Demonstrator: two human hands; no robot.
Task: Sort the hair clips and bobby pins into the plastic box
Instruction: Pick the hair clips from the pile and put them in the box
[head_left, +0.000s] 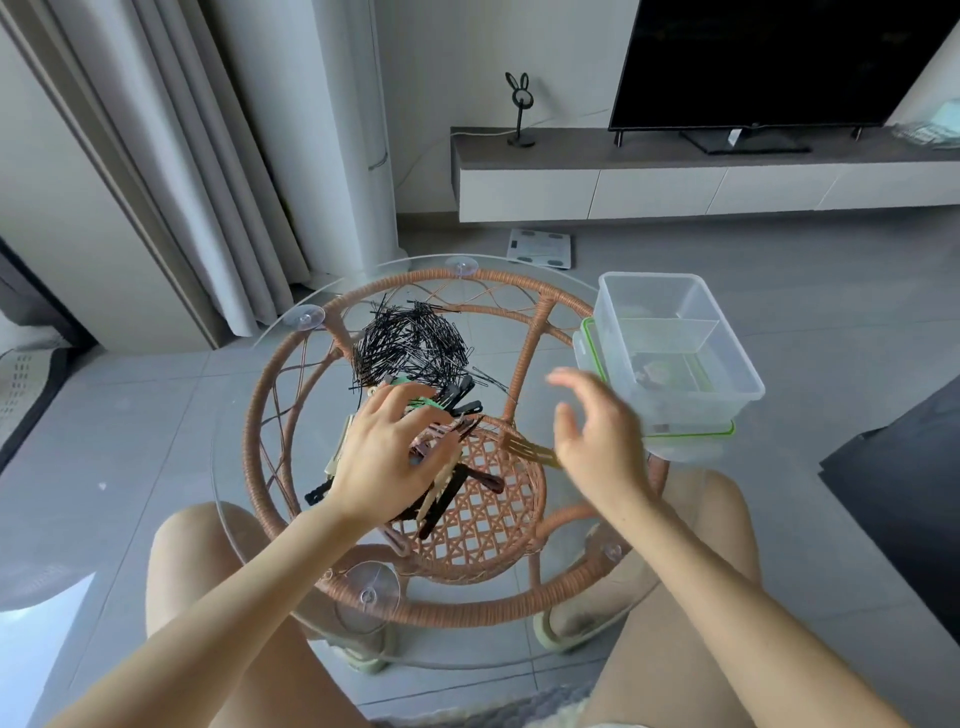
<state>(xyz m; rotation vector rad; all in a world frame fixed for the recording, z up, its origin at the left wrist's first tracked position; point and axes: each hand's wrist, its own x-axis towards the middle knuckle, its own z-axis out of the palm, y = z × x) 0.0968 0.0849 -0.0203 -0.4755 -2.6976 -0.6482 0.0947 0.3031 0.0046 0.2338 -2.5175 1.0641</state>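
A heap of black bobby pins (410, 343) lies on the round glass table (249, 525), toward its far side. Just in front of it sits a pile of hair clips (457, 405) in black, green, cream and brown. My left hand (389, 462) rests on top of that pile with its fingers curled down into the clips. My right hand (592, 431) hovers blurred above the table with fingers loosely spread and nothing in it. A brown toothed clip (524, 449) lies beside it. The clear plastic box (727, 358), split by a divider, stands at the table's right edge.
The box stands on its green-rimmed lid (696, 431). Under the glass is a woven rattan frame (483, 519). My bare knees sit below the near table edge. A TV console (675, 171), a scale (540, 248) on the floor and curtains lie beyond.
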